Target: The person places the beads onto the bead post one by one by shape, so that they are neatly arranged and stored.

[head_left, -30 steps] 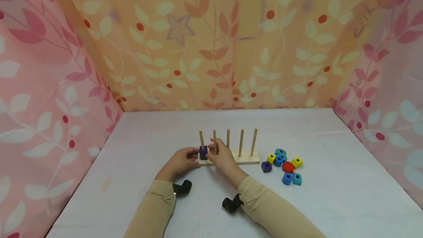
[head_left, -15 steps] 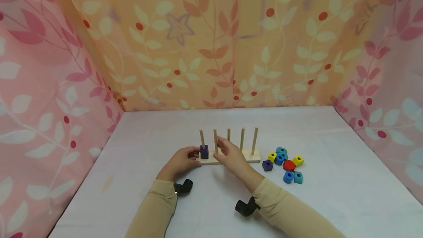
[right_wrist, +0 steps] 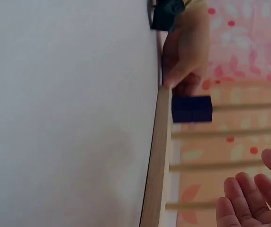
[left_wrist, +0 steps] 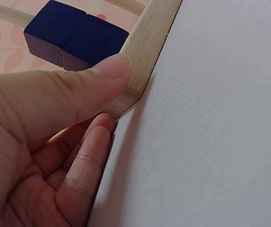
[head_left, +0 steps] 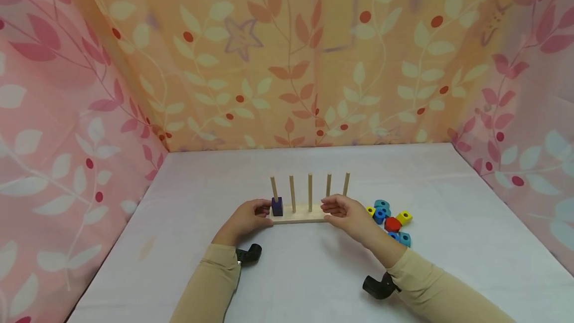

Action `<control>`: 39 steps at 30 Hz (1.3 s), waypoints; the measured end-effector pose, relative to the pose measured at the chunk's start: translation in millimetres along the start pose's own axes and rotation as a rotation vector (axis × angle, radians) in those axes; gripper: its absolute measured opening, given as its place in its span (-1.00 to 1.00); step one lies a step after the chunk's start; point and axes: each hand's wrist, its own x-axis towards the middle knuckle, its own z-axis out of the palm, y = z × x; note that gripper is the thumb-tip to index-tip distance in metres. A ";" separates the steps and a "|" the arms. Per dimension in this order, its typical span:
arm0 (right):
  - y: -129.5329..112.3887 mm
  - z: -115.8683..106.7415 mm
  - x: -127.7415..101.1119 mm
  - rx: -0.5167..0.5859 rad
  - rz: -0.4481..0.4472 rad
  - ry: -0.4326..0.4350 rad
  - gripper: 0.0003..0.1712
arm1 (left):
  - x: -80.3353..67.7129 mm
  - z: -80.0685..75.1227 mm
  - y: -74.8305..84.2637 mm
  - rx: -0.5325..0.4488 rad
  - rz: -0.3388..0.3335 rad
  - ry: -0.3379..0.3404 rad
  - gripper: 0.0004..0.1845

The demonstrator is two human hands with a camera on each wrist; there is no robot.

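The two purple blocks (head_left: 277, 206) sit stacked on the first peg (head_left: 274, 187), at the rack's left end, the lower one down against the base. Over the last second the right hand (head_left: 352, 218) has drawn away from them, past the second peg, to the front of the rack's right half, and the purple blocks have kept their place. Judging by this, their part of the work looks finished, and that hand is free.

The right grip is fairly wide: thumb and loosely bent fingers stand apart with nothing between them, as the right wrist view bears out. The purple blocks lie well apart from it, across the rack to its left. The left hand (head_left: 245, 217) is narrow, pinching the left end of the rack (head_left: 291, 217), its thumb on the front edge and its fingers round the corner. The blocks stand just beyond that thumb; the left hand seems to steady the base rather than hold them.

The other four pegs carry no block that can be seen, though the right hand covers the lower parts of the two rightmost. To the right on the white counter (head_left: 296, 283) lies a cluster of loose blocks, partly behind that hand and wrist: a red block (head_left: 392, 224), with yellow, blue and teal ones around it.
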 end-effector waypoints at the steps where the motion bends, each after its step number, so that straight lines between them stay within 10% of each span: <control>1: 2.7 -5.3 -1.7 -0.001 0.007 0.003 -0.59 | 0.0 -0.4 -0.1 0.008 0.005 0.000 -0.47; 14: 31.9 -58.5 -18.3 -0.167 0.130 0.090 -0.65 | 0.0 0.3 -2.7 0.023 0.023 -0.001 -0.46; 39: 34.0 -48.7 -28.7 -0.417 0.137 0.066 -0.67 | -2.7 -0.7 -0.3 -0.015 -0.012 0.004 -0.44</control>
